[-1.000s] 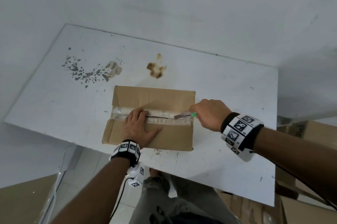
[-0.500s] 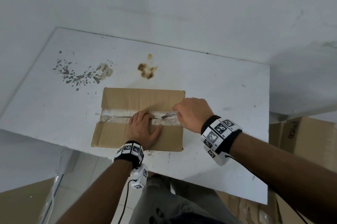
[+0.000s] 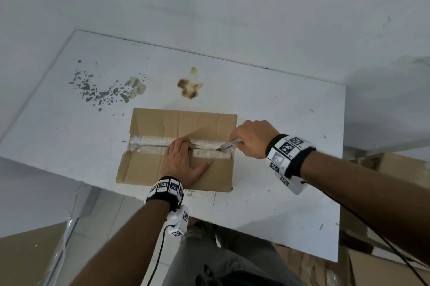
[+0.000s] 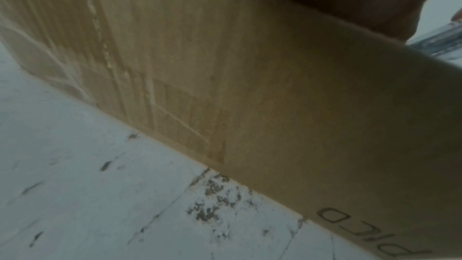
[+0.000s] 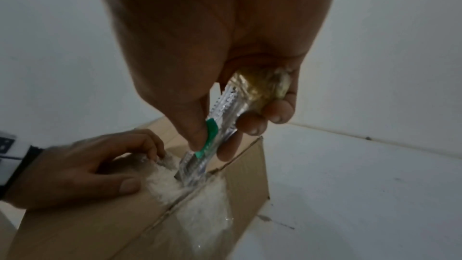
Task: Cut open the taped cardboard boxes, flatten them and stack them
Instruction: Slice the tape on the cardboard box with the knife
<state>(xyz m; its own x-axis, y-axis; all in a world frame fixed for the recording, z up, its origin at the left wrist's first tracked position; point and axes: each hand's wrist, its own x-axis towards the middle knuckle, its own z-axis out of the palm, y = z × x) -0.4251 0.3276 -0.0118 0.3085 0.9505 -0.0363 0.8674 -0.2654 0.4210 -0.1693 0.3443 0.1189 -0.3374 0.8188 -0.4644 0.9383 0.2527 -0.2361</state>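
Two hands on box (image 3: 181, 122): right grip (image 3: 252, 141) clamped round cutter (image 3: 226, 146), blade seemingly in tape seam (image 3: 209, 149); left (image 3: 183, 164) flat.

Brown cardboard box (image 3: 160, 167), clear knife (image 5: 226, 118) with green slider, white brown-stained table (image 3: 279, 108).

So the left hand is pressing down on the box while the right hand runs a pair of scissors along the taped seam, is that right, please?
Not quite: the right hand holds a clear utility knife with a green slider, not scissors, as the right wrist view shows. The rest stands: the left hand presses on the box and the blade sits in the taped seam.
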